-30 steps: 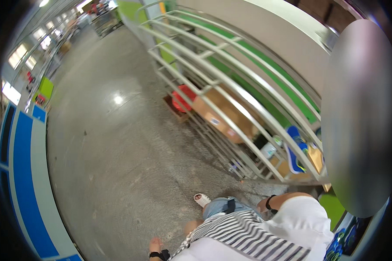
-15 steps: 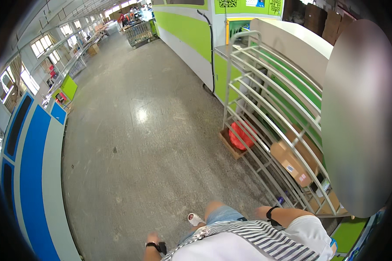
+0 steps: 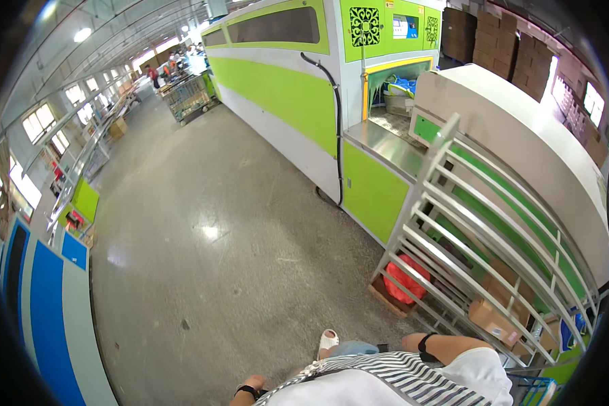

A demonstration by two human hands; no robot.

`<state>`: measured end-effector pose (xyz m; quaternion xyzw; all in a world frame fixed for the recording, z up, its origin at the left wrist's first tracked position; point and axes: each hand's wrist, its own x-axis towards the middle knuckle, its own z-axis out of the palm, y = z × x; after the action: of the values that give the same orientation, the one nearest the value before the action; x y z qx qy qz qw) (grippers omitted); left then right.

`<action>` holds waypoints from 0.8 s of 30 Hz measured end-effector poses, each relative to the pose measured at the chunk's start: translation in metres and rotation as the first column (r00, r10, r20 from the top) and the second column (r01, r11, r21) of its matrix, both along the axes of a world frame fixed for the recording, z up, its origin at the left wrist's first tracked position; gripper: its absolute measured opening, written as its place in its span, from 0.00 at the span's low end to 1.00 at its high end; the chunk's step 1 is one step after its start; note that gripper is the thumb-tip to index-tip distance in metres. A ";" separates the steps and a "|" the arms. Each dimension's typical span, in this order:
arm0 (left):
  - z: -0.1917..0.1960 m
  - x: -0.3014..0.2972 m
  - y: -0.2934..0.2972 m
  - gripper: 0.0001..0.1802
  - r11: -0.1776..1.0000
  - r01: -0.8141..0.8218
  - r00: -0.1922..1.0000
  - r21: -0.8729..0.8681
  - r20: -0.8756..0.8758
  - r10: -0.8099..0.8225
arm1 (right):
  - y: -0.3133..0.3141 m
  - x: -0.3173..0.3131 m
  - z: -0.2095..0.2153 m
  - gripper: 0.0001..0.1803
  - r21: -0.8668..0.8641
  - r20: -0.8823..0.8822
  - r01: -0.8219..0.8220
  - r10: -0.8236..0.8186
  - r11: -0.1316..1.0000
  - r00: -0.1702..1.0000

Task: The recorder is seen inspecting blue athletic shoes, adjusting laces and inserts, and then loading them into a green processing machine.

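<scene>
My left hand (image 3: 256, 381) hangs low at my side, over the grey floor (image 3: 203, 298), with a dark band on the wrist. On the other side, my right hand (image 3: 411, 341) is held low in front of my hip, also below a dark wristband. It is nearest to the metal rack (image 3: 434, 196), with no contact that I can make out. The fingers of both hands are too small and foreshortened to read. Nothing shows in either hand. Behind the rack's bars lie a red bag (image 3: 406, 279) in a shallow brown box and a cardboard carton (image 3: 492, 323).
A long green and white machine (image 3: 277, 91) runs along the right, a dark hose on its side. Blue and grey cabinets (image 3: 47, 298) line the left. A wire cart (image 3: 186, 98) stands farther ahead, with people behind it. Stacked cartons (image 3: 495, 40) are at the far right.
My view has swung up and to the right as I walk. More of the machine's end and its opening shows, and the blurred shape at the right is gone. Both hands stay low.
</scene>
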<state>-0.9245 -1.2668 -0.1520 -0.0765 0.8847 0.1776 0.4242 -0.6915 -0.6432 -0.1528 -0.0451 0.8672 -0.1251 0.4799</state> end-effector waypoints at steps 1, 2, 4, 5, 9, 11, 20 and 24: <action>0.003 -0.036 0.021 0.22 0.998 0.047 0.991 0.037 0.122 -0.051 | 0.025 -0.020 -0.030 0.17 0.024 -0.089 -0.291 0.292 0.957 0.952; 0.002 -0.073 0.035 0.22 0.999 0.017 0.999 0.037 0.027 -0.018 | 0.031 -0.079 -0.053 0.17 0.065 -0.168 -0.559 0.561 0.827 0.811; 0.006 -0.119 0.022 0.22 0.983 -0.180 0.971 -0.020 -0.167 0.174 | 0.001 -0.217 0.056 0.17 -0.143 -0.239 0.239 -0.268 0.960 0.933; 0.004 -0.161 0.043 0.22 0.974 -0.227 0.947 -0.003 -0.233 0.220 | 0.009 -0.250 0.083 0.18 -0.272 -0.323 0.327 -0.406 0.905 0.855; -0.047 -0.338 0.105 0.24 0.860 0.487 0.870 -0.153 0.001 -0.493 | 0.018 -0.419 0.146 0.22 -0.315 -0.457 0.321 -0.439 0.893 0.774; -0.042 -0.424 0.173 0.24 0.482 0.865 0.500 -0.142 0.141 -0.855 | 0.033 -0.468 0.158 0.22 -0.424 -0.513 0.414 -0.591 0.805 0.623; 0.239 -0.595 0.734 0.18 0.096 0.795 0.577 0.598 -0.698 -0.424 | 0.149 -0.534 0.202 0.18 -0.592 -0.645 0.753 -0.730 0.288 -0.227; 0.333 -0.583 0.930 0.15 -0.158 0.715 0.647 0.681 -0.731 -0.218 | 0.205 -0.534 0.196 0.17 -0.561 -0.730 0.810 -0.563 0.170 -0.388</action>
<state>-1.5071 -0.3364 0.1814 0.5990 0.5404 0.5505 0.2147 -1.2257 -0.4385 0.0432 0.5125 0.7717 -0.2484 -0.2830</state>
